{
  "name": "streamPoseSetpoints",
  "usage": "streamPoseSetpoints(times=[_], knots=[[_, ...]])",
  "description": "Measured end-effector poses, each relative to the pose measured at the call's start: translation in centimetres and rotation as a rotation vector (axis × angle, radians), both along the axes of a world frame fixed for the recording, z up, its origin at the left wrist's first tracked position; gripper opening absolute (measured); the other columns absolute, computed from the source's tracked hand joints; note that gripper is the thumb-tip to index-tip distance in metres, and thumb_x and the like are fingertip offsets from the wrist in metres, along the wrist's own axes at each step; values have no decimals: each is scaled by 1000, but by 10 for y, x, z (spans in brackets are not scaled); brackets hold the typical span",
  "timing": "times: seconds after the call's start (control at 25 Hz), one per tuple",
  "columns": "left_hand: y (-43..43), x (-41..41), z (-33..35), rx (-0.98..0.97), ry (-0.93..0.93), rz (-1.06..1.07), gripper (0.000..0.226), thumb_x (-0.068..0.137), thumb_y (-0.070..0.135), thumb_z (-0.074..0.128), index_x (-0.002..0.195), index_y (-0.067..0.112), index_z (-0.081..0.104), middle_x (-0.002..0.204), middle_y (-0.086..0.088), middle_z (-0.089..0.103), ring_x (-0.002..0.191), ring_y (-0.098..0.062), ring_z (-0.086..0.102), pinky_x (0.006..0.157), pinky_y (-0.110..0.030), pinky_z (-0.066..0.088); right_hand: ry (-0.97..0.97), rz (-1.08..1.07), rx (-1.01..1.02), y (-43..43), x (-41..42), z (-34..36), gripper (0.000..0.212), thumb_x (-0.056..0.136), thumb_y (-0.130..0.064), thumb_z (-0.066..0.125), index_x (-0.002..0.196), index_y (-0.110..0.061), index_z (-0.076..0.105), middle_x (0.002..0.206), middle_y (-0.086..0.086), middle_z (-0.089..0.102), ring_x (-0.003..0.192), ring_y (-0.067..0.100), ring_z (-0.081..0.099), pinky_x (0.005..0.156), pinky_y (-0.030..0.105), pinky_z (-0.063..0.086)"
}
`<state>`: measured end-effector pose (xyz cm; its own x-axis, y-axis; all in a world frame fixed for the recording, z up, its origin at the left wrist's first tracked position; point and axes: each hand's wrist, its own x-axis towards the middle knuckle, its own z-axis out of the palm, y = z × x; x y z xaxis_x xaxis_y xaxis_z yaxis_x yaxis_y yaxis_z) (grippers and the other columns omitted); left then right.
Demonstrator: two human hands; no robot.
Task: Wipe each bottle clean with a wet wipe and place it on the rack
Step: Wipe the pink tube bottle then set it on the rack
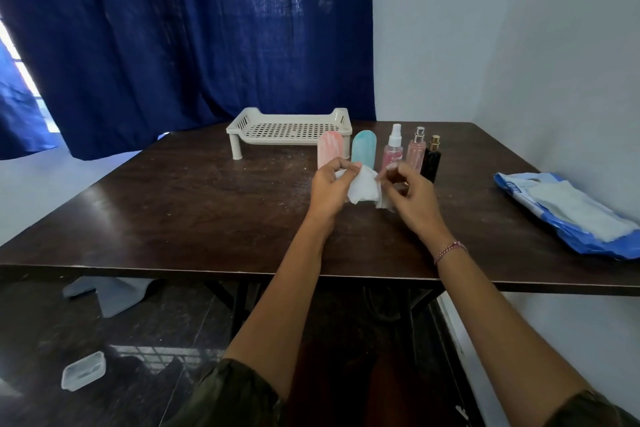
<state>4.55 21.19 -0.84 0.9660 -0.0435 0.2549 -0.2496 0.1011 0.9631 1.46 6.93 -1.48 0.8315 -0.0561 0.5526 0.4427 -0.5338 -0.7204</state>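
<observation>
Both hands hold a white wet wipe (pixel 363 188) above the dark table (pixel 194 204). My left hand (pixel 330 189) pinches its left side and my right hand (pixel 414 196) pinches its right edge. Just behind them stands a row of bottles: a pink one (pixel 329 146), a teal one (pixel 364 146), a pink spray bottle (pixel 393 147), a slim clear pink bottle (pixel 416 146) and a black bottle with a gold cap (pixel 432 158). The cream perforated rack (pixel 287 129) stands empty behind the row.
A blue pack of wet wipes (pixel 568 210) lies open at the table's right edge, near the white wall. A blue curtain hangs behind the table. A small clear plastic box (pixel 83 370) sits on the floor at lower left.
</observation>
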Motion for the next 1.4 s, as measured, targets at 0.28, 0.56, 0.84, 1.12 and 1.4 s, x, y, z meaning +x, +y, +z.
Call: streamPoseSetpoints(times=[0.28, 0.56, 0.84, 1.12, 1.4], knots=[[2, -2, 3, -16, 53, 25, 14, 96, 17, 48, 83, 14, 52, 95, -8, 55, 81, -10, 53, 53, -11, 43, 15, 31, 26, 6, -1, 1, 16, 91, -19, 56, 102, -15, 66, 105, -4, 59, 96, 2, 52, 74, 8, 42], [5, -3, 7, -148, 77, 216, 13, 99, 22, 43, 102, 11, 48, 90, 1, 58, 77, -5, 57, 59, -13, 50, 121, -101, 275, 26, 18, 10, 24, 86, -23, 63, 107, -12, 62, 106, 2, 63, 96, 13, 59, 76, 20, 51], [1, 5, 3, -52, 140, 162, 13, 96, 19, 50, 107, 11, 52, 107, -5, 59, 87, -7, 57, 55, -12, 45, 113, -296, 467, 19, 25, 4, 26, 86, -35, 61, 103, -15, 63, 98, -3, 60, 93, 12, 57, 78, 25, 50], [0, 11, -4, -23, 108, 133, 3, 95, 17, 52, 94, 16, 55, 111, -17, 63, 96, -26, 63, 65, -24, 53, 74, -89, 267, 30, 18, -1, 29, 89, -48, 48, 78, -23, 60, 94, 0, 57, 86, 8, 52, 75, 21, 42], [-2, 8, -8, 102, -26, 132, 20, 95, 18, 50, 103, 11, 68, 105, -12, 68, 99, -24, 64, 83, -35, 56, 130, -26, 105, 26, 21, -5, 32, 82, -26, 68, 111, -12, 63, 97, -2, 64, 86, 10, 59, 71, 17, 48]])
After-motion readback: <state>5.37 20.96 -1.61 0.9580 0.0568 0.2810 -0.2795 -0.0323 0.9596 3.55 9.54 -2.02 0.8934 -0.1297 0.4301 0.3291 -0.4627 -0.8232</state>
